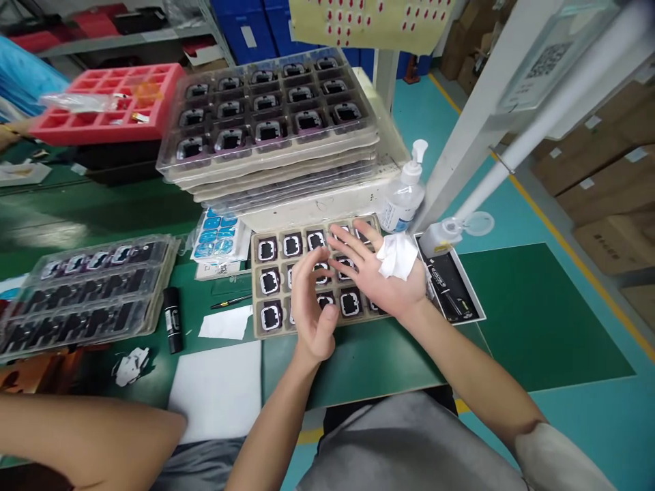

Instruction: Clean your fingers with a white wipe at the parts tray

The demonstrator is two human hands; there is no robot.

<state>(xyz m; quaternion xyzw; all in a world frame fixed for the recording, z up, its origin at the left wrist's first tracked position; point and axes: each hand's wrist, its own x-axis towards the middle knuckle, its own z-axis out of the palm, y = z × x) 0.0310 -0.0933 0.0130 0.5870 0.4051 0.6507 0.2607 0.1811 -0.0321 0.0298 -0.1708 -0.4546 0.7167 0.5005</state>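
Note:
Over a beige tray (260, 329) of square black parts with light frames, my two hands are held up close together. My left hand (313, 307) is empty, its fingers curved and its thumb apart from them. My right hand (381, 276) is turned palm up with its fingers stretched and spread. A crumpled white tissue (398, 256) rests in that palm on the thumb side and hides the thumb. The fingertips of both hands almost meet; I cannot tell whether they touch.
Stacked clear trays (266, 143) stand behind, beside a pump bottle (404, 194). Right of the tray are a small flip-top bottle (450, 232) and an open box (455, 293). To the left lie a black marker (172, 320), tweezers (230, 301) and another person's arm (86, 436).

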